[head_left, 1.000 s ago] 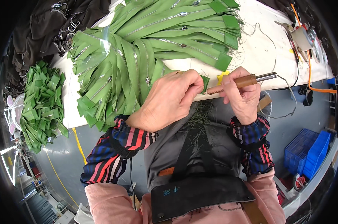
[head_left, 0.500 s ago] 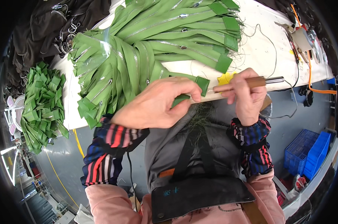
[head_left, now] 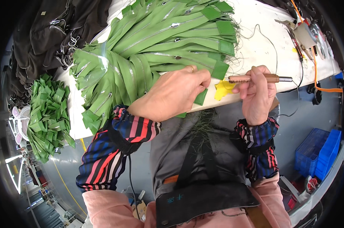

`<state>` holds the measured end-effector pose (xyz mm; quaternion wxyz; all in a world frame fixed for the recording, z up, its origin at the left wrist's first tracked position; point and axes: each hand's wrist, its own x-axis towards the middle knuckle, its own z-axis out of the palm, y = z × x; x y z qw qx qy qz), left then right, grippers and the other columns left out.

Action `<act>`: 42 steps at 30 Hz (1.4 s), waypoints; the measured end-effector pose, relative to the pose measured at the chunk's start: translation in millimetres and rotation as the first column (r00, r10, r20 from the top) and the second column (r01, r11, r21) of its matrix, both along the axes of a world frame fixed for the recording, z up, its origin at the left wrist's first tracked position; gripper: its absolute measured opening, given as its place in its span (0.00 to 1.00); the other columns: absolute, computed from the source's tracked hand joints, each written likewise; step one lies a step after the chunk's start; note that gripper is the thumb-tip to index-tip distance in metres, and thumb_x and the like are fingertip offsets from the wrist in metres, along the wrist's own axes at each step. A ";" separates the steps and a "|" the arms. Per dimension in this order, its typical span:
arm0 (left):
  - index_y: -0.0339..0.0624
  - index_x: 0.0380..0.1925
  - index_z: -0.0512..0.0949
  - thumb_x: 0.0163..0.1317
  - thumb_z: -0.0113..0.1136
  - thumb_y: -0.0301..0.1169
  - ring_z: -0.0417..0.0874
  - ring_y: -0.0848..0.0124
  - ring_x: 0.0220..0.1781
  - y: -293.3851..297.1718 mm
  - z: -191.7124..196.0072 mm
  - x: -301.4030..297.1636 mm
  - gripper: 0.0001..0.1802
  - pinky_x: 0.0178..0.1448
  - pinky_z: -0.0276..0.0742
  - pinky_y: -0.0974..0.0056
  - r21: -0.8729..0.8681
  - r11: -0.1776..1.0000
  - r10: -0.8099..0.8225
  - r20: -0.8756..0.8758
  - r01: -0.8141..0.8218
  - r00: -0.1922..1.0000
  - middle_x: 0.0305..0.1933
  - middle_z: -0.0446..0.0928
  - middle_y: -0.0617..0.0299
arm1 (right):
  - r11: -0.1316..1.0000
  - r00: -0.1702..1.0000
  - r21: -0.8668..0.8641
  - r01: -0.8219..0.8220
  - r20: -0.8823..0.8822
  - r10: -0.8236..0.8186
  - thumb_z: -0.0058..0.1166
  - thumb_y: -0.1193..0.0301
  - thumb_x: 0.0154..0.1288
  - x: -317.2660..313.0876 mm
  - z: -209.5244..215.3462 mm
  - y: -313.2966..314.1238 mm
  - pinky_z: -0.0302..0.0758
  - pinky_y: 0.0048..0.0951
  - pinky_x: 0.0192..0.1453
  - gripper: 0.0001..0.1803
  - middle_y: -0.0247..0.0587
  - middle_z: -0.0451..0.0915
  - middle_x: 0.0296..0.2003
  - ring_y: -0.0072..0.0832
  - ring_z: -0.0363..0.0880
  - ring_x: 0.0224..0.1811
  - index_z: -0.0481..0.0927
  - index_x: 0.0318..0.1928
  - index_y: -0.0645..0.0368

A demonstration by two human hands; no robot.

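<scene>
Left fingers (head_left: 204,78) curl over a green tab (head_left: 200,98), grip unclear; right fingers (head_left: 259,79) pinch a brown, silver-ended tool (head_left: 272,78).

Pretty sure this is a sewing workshop tbh. There's a huge heap of green zipper strips (head_left: 168,32) spread over a pale worktable (head_left: 259,49), loose threads (head_left: 201,127) all over the lap, and dark fabric pieces with metal clips (head_left: 41,41) piled at the left. Plus blue plastic crates (head_left: 308,146), yellow floor lines (head_left: 83,144) and an orange cable (head_left: 329,90) on the right
</scene>
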<state>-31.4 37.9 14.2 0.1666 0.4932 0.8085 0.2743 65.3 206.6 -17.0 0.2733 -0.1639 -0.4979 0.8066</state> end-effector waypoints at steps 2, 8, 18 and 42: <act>0.38 0.33 0.70 0.58 0.52 0.24 0.75 0.54 0.33 3.6 1.5 -1.1 0.04 0.37 0.70 0.56 -0.055 0.998 0.001 0.001 0.000 1.000 0.31 0.72 0.52 | 1.000 1.000 -0.001 -0.018 -0.007 0.018 0.47 0.71 0.65 0.2 -2.5 3.1 0.72 0.18 0.20 0.08 0.39 0.76 0.17 0.19 0.72 0.15 0.72 0.29 0.62; 0.38 0.30 0.69 0.58 0.52 0.27 0.75 0.54 0.33 2.9 -6.3 0.7 0.04 0.36 0.69 0.57 0.013 0.998 0.058 -0.072 -0.057 0.996 0.28 0.71 0.53 | 0.996 0.996 0.044 -0.073 0.054 0.071 0.46 0.71 0.66 2.5 -1.8 3.3 0.73 0.21 0.21 0.07 0.36 0.74 0.21 0.17 0.68 0.14 0.72 0.31 0.60; 0.43 0.33 0.67 0.57 0.54 0.26 0.76 0.58 0.29 7.1 -17.0 34.7 0.06 0.28 0.75 0.57 0.003 0.992 0.114 -0.395 -0.122 0.912 0.35 0.68 0.56 | 0.990 0.996 0.128 -0.055 0.075 0.045 0.51 0.71 0.65 1.6 -3.1 0.1 0.66 0.15 0.19 0.09 0.39 0.78 0.23 0.17 0.75 0.18 0.73 0.30 0.63; 0.37 0.28 0.69 0.59 0.52 0.24 0.73 0.50 0.28 3.5 -13.0 20.8 0.03 0.31 0.67 0.56 0.152 0.957 0.250 0.012 -0.249 0.968 0.25 0.72 0.50 | 0.934 0.960 0.280 -0.220 0.233 0.157 0.56 0.74 0.60 0.0 2.8 -11.0 0.63 0.11 0.19 0.07 0.28 0.72 0.18 0.09 0.67 0.17 0.74 0.27 0.62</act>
